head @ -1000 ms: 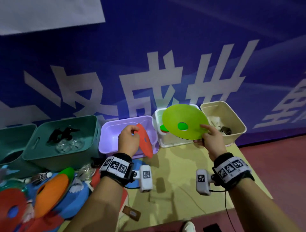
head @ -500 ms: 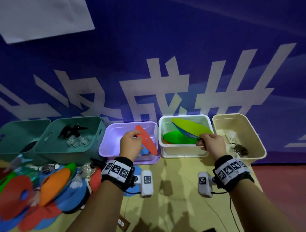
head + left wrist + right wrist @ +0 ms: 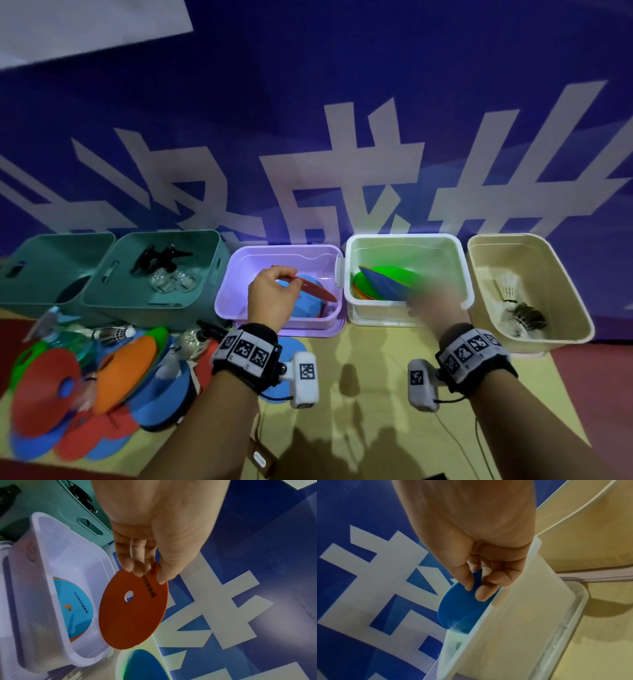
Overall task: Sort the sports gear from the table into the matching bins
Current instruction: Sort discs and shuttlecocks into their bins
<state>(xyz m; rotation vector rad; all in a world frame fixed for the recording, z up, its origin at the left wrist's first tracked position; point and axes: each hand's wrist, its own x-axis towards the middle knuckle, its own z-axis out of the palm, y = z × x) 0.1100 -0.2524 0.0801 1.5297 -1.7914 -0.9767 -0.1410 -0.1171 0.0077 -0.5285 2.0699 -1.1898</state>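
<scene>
Red disc (image 3: 132, 609) pinched by its edge tab between the left hand's (image 3: 270, 298) thumb and fingertips, hanging tilted over the purple bin (image 3: 239, 274), a blue disc (image 3: 72, 604) lying in the bin below it. Blue-faced disc (image 3: 462, 605) held at its rim by the right hand (image 3: 481, 563), thumb and fingers curled on it, just inside the white bin's (image 3: 462, 267) near wall, above green discs (image 3: 390, 274). Well off the left hand's outer side, a pile of loose discs (image 3: 85, 394) and a shuttlecock (image 3: 114, 332) on the table (image 3: 359, 363).

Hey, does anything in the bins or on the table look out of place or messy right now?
Nothing looks damaged or spilled. The discs in the white bin lie tilted, not flat: the blue-faced disc the right hand touches leans against the front wall. The unsorted pile at the table's left is a loose jumble of discs and shuttlecocks.
</scene>
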